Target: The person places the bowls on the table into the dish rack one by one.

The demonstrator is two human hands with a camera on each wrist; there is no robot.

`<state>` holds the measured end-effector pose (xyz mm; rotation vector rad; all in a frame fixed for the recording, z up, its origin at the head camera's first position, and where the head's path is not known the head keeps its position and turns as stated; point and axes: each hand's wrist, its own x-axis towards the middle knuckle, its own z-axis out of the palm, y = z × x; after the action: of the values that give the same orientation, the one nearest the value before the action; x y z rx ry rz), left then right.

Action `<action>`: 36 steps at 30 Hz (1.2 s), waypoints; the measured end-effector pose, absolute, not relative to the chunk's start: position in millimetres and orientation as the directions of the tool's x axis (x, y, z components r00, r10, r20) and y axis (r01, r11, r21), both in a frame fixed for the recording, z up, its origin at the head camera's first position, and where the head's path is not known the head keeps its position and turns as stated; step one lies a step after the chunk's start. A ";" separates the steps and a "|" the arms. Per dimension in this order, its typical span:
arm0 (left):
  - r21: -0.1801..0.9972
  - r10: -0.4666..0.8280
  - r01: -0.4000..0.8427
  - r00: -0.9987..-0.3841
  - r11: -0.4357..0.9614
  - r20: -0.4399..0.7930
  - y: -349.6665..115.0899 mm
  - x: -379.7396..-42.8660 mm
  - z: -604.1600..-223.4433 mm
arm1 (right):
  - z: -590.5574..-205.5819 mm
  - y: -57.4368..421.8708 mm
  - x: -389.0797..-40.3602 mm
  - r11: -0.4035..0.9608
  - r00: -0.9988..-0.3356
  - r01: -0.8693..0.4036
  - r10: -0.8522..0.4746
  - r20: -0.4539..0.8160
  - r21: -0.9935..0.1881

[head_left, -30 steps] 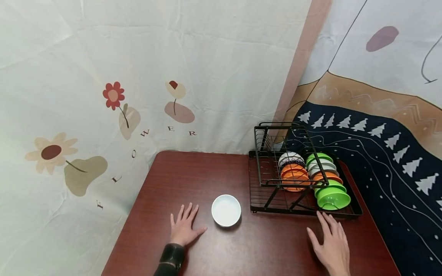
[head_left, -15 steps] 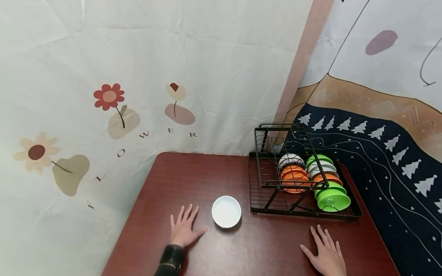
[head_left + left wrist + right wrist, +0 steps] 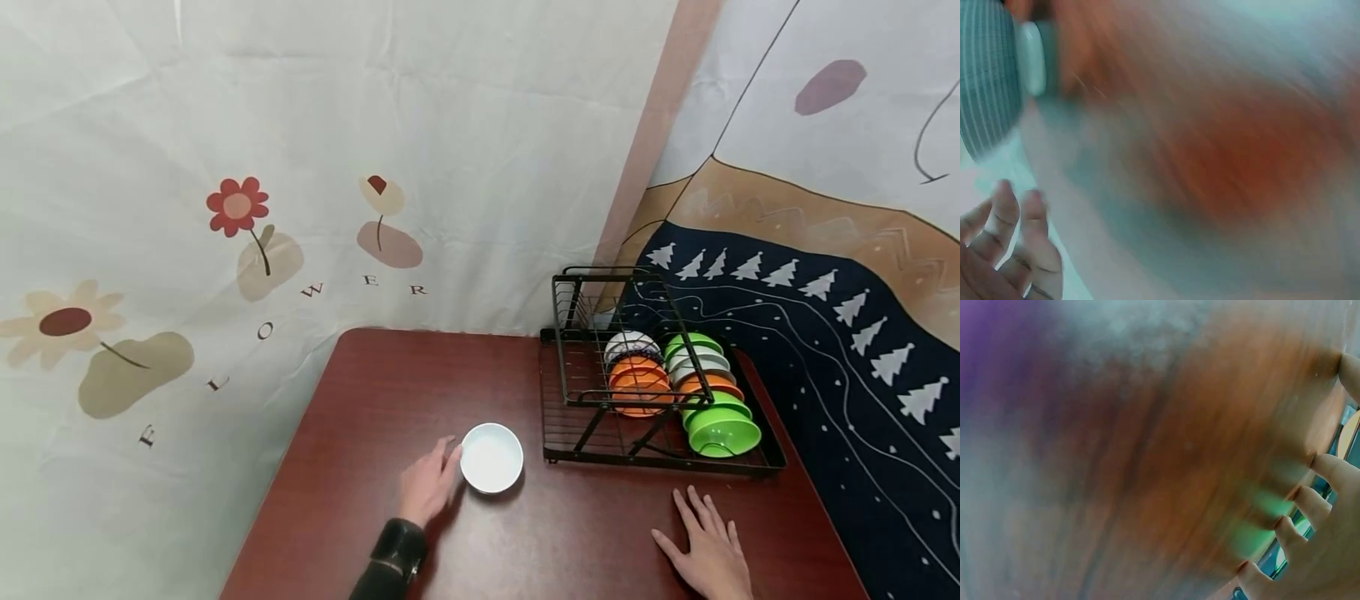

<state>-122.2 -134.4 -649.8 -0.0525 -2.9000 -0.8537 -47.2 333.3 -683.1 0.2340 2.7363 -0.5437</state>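
A small white bowl [image 3: 492,458] stands upright on the table, left of the rack. My left hand [image 3: 429,483] is at its left side, with the fingertips right by the rim in the head view. The left wrist view has the bowl's ribbed outer wall [image 3: 988,81] at the upper left, and the loosely bent fingers of the left hand [image 3: 1013,250] below it, with a gap between. My right hand [image 3: 708,550] rests on the table in front of the rack, fingers spread, holding nothing. Its fingertips touch the tabletop in the right wrist view.
A black two-tier wire dish rack [image 3: 592,455] stands at the back right. Two rows of bowls sit in it: green bowls [image 3: 723,433], orange bowls [image 3: 640,392] and white ones. The red-brown table [image 3: 420,375] meets a printed cloth backdrop [image 3: 480,167] behind.
My left hand has lifted from its flat, spread rest and moved right to the bowl's side. The right hand has drawn back from the rack's front edge and settled on the table.
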 end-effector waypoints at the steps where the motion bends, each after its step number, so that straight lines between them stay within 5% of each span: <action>1: 0.526 0.010 0.073 -0.992 0.847 0.122 -129.5 -123.7 -648.7 | -682.7 333.6 -47.0 0.914 -0.930 0.222 0.093 -0.357 -0.340; 12: 0.424 0.002 0.101 -0.974 0.900 0.228 -118.6 -153.6 -724.7 | -681.3 334.2 -45.8 0.911 -0.931 0.227 0.098 -0.353 -0.345; 27: 0.411 0.049 0.208 -0.930 0.887 0.364 -122.7 -171.4 -734.9 | -679.7 332.7 -45.6 0.908 -0.929 0.230 0.099 -0.356 -0.350; 30: 0.457 0.054 0.252 -0.914 0.853 0.402 -120.7 -168.2 -724.1 | -679.9 333.3 -45.7 0.906 -0.927 0.233 0.097 -0.362 -0.354; 36: 0.583 0.074 0.302 -0.922 0.755 0.381 -96.8 -130.1 -619.2 | -680.6 333.7 -45.4 0.903 -0.926 0.235 0.095 -0.365 -0.361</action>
<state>-130.1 -96.8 -619.2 -0.2895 -2.6175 -0.9524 -45.4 333.7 -680.6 0.2439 2.7252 -0.5768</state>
